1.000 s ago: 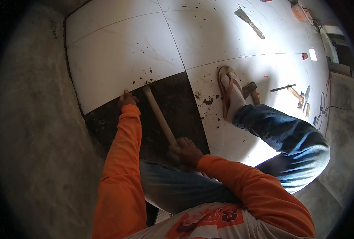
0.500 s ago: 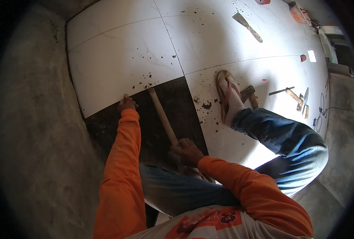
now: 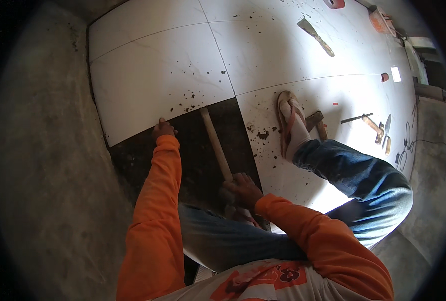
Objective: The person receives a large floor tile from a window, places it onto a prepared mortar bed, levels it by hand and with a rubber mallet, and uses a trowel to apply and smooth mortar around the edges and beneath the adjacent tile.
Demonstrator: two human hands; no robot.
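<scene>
Fingers of the right hand [image 3: 243, 189], just below and right of the frame's centre, are closed together round the near end of a wooden shaft [image 3: 216, 144]; whatever sits at that end is blurred and mostly covered. The shaft slants through the middle of the frame over a dark bare patch [image 3: 193, 160], its far end at the edge of a white tile [image 3: 147, 85] in the upper left. The left hand [image 3: 163, 129], left of centre, has one digit up on that same edge; the others look bent, and I cannot tell whether they pinch the tile or only rest there. The shaft looks stiff and fairly light, its weight probably gathered at the near end, so a full-fist hold there should steady it. The tile looks hard, smooth and rather heavy, likely brittle at its corners and slippery under the crumbs [image 3: 193, 96]; supporting the edge from beneath seems the safer hold.
</scene>
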